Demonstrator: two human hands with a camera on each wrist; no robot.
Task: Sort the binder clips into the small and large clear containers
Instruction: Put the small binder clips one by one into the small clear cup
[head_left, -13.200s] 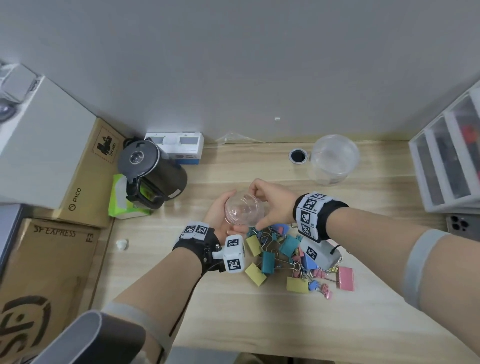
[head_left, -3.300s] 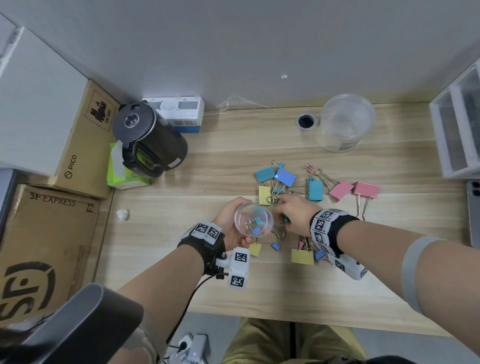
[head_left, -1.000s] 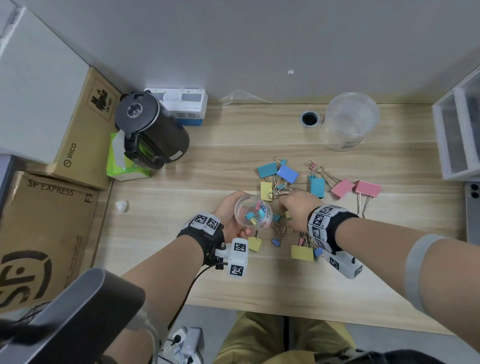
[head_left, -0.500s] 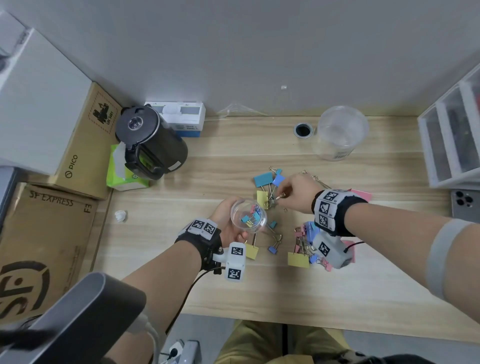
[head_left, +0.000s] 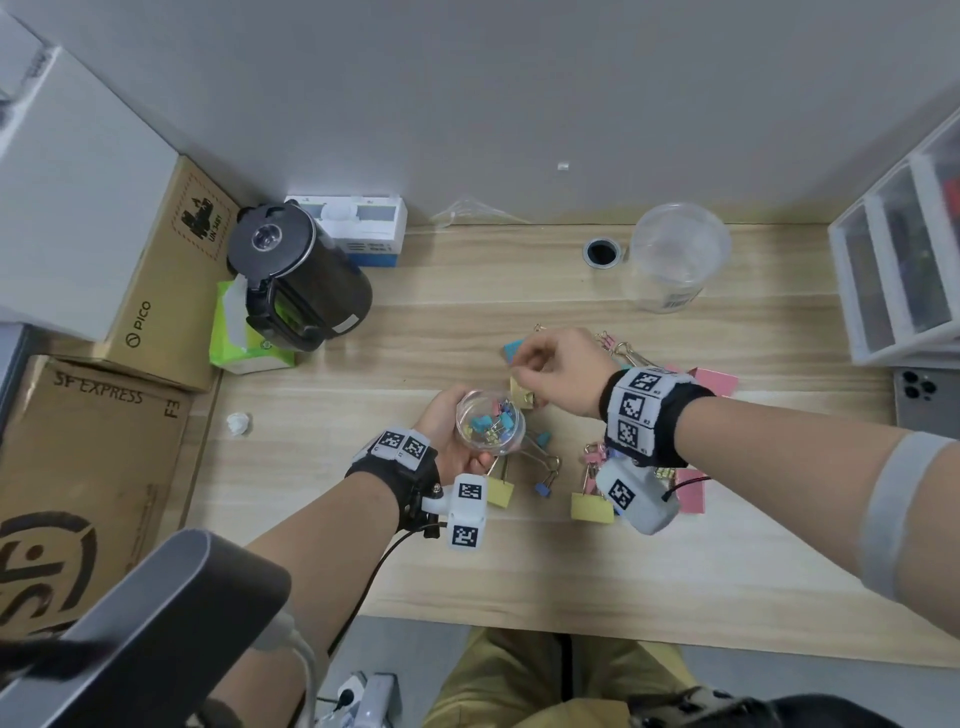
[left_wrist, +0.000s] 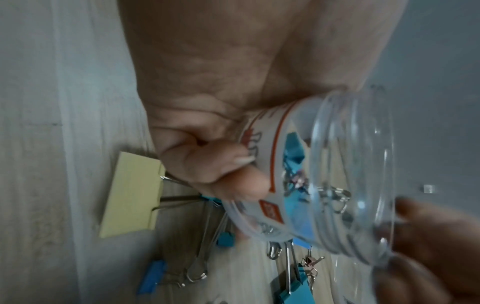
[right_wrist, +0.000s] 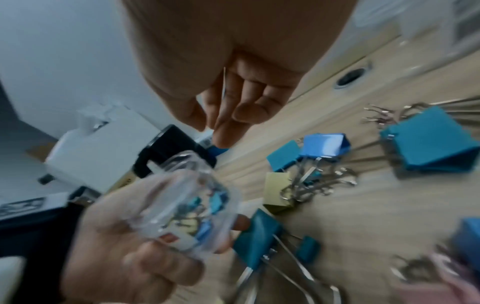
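Head view shows the left hand (head_left: 451, 432) gripping the small container (head_left: 490, 423) of small clips while the right hand (head_left: 558, 370), fingers (right_wrist: 228, 115) loosely together and apparently empty, hovers at its 1 o'clock, so the next move, I judge, is pinching another small clip (head_left: 542, 489) off the counter (head_left: 519, 561).
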